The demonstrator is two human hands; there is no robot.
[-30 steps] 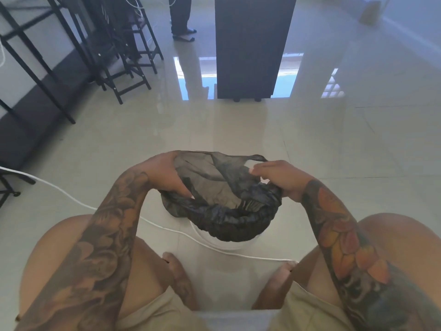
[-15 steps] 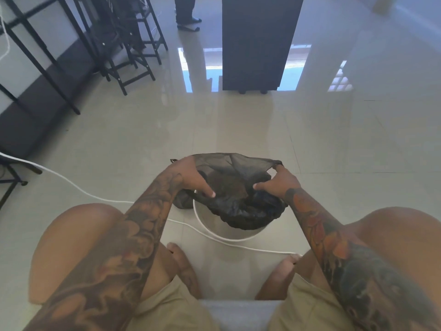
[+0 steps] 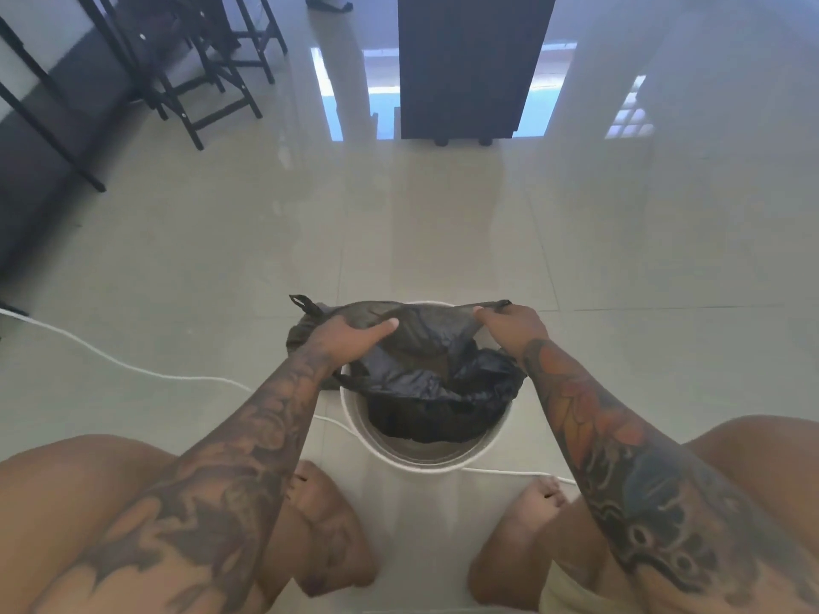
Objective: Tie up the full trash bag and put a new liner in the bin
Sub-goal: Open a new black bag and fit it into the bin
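Observation:
A round white bin (image 3: 483,449) stands on the floor between my bare feet. A thin black liner bag (image 3: 434,374) hangs into it, its body crumpled inside and its mouth stretched across the far rim. My left hand (image 3: 354,336) grips the bag's edge at the far left of the bin, where one handle loop (image 3: 306,304) sticks up. My right hand (image 3: 509,323) pinches the edge at the far right. The near rim of the bin is bare.
A white cable (image 3: 133,370) runs over the tiled floor from the left and passes behind the bin. Black stools and table legs (image 3: 199,82) stand at the far left. A dark cabinet on casters (image 3: 465,64) is straight ahead.
My hands have moved apart and away from me, lowering the bag into the bin and stretching its mouth over the far rim. The view has tilted down.

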